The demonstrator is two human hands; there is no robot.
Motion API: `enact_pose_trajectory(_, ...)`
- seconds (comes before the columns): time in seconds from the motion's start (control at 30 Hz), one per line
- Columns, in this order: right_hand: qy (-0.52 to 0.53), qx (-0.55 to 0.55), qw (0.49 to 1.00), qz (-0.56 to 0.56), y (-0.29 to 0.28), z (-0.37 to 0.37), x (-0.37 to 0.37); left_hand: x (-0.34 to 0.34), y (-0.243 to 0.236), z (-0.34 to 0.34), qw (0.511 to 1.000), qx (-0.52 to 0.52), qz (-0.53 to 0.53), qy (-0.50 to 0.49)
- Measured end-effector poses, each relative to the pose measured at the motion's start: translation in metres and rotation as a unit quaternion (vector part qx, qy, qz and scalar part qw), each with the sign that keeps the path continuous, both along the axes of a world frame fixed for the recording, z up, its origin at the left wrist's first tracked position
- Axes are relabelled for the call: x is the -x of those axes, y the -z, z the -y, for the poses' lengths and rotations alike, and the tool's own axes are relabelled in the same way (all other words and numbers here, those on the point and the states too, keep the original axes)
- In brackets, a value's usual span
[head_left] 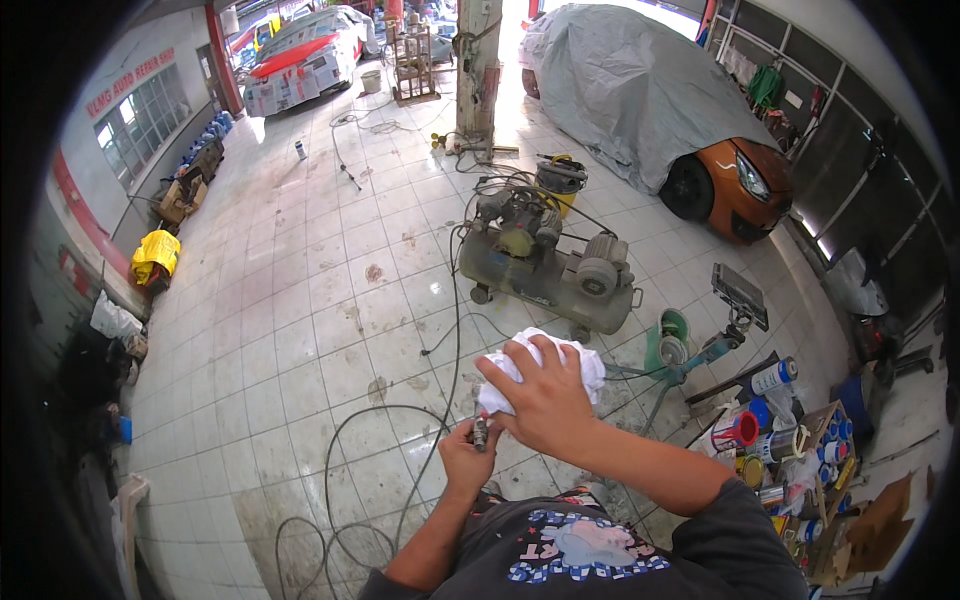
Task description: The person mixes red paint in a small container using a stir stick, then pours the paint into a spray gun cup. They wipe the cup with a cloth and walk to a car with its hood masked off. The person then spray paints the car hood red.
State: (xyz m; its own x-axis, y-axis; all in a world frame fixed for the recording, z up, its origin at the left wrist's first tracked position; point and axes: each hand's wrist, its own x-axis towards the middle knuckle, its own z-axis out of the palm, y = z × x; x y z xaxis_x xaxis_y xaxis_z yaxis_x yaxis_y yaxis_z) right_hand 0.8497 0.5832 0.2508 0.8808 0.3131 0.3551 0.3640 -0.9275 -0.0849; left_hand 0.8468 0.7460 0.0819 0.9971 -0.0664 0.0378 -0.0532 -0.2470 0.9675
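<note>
In the head view my left hand (pixel 466 460) is closed around a metal tool (pixel 480 432), a small cylindrical part of which shows. Just above it, my right hand (pixel 540 398) grips a bunched white cloth (pixel 590 365) with fingers curled over it. The cloth sits at the top of the tool and hides much of it, so its full shape cannot be made out. A black hose (pixel 450 395) runs on the floor close by.
An air compressor (pixel 540 280) stands ahead, with a green bucket (pixel 665 340), a stand (pixel 690 360) and piled paint cans (pixel 780 450) to the right. A pillar (pixel 477 70), a covered orange car (pixel 630 100) and a masked car (pixel 300 70) are farther back. Hose loops lie around my feet.
</note>
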Motion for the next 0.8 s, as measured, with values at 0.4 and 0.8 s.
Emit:
enact_pose_trajectory(0.4, -0.309, 0.0, 0.949, -0.058, -0.021, 0.011, -0.02, -0.004, -0.013, -0.069, 0.997, 0.034, -0.033, 0.057)
enact_pose_trajectory(0.8, -0.207, -0.041, 0.976, -0.05, 0.008, 0.027, -0.013, 0.031, 0.006, -0.024, 0.997, -0.003, -0.047, -0.055)
